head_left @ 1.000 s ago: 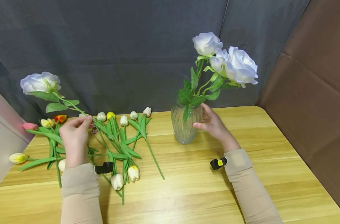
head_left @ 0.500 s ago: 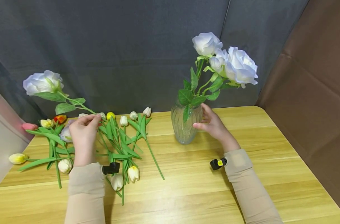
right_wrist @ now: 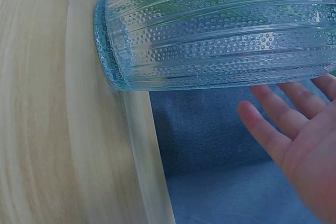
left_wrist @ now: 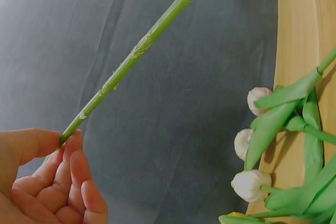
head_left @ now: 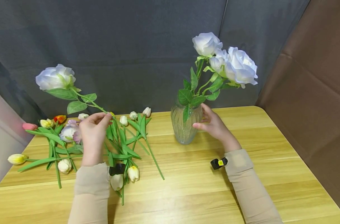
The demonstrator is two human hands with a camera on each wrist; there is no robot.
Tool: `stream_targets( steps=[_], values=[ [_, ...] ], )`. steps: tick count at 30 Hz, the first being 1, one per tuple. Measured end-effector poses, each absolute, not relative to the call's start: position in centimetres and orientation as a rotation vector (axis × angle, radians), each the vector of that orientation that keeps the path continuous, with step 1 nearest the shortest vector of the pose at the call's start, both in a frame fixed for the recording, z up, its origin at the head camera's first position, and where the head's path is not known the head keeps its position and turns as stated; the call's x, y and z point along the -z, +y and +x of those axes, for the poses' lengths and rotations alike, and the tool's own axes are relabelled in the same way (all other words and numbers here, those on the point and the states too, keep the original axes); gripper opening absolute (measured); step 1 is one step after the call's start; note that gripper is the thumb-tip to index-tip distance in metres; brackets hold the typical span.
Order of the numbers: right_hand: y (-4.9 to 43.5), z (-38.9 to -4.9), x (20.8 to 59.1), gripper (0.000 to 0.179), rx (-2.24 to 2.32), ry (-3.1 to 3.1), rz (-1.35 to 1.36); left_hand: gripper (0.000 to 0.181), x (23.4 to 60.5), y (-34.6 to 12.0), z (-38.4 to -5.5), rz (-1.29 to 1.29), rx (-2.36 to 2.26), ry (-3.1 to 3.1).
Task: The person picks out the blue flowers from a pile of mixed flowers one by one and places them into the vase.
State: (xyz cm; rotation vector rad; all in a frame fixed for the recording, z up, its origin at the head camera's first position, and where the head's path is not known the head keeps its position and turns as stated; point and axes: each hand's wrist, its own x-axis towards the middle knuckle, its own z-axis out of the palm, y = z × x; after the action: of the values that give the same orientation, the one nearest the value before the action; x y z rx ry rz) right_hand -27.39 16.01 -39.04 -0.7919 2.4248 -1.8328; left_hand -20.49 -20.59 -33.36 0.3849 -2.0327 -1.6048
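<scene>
My left hand (head_left: pixel 92 137) pinches the green stem (left_wrist: pixel 139 48) of a white rose (head_left: pixel 55 77) between thumb and fingertips. The bloom leans up to the left, while the lower stem slants down to the right past the hand, over the tulips. On the table stands a ribbed clear glass vase (head_left: pixel 182 132), upright. White roses (head_left: pixel 241 67) with green leaves rise out of it and lean right. My right hand (head_left: pixel 214 124) holds the vase's right side, thumb in front and fingers reaching behind. In the right wrist view those fingers (right_wrist: pixel 273 111) lie along the glass (right_wrist: pixel 210 40).
Several tulips, white (head_left: pixel 64 166), yellow (head_left: pixel 17 158), orange and pink, lie in a tangle on the left of the wooden table (head_left: pixel 186 199). A white and purple flower (head_left: pixel 70 132) lies among them. Dark cloth (head_left: pixel 116 56) hangs behind, brown cloth (head_left: pixel 313 93) at the right.
My left hand has moved to the right with the white rose, uncovering the white and purple flower and a white tulip. My right hand and the vase have stayed in place.
</scene>
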Motion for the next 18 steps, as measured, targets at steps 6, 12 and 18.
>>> stream_targets(
  steps=[6,12,18],
  values=[
    [16.0,-27.4,39.0,0.089,1.838,2.42,-0.826,0.023,33.3,-19.6,-20.3,0.324,1.596,-2.074],
    [16.1,-27.3,38.9,0.089,1.802,2.45,-0.826,0.026,33.2,-19.0,-20.2,0.281,1.546,-2.137],
    [16.5,-27.0,37.9,0.091,1.607,2.575,-0.781,0.025,33.1,-18.5,-20.0,0.236,1.519,-2.129]
  ],
)
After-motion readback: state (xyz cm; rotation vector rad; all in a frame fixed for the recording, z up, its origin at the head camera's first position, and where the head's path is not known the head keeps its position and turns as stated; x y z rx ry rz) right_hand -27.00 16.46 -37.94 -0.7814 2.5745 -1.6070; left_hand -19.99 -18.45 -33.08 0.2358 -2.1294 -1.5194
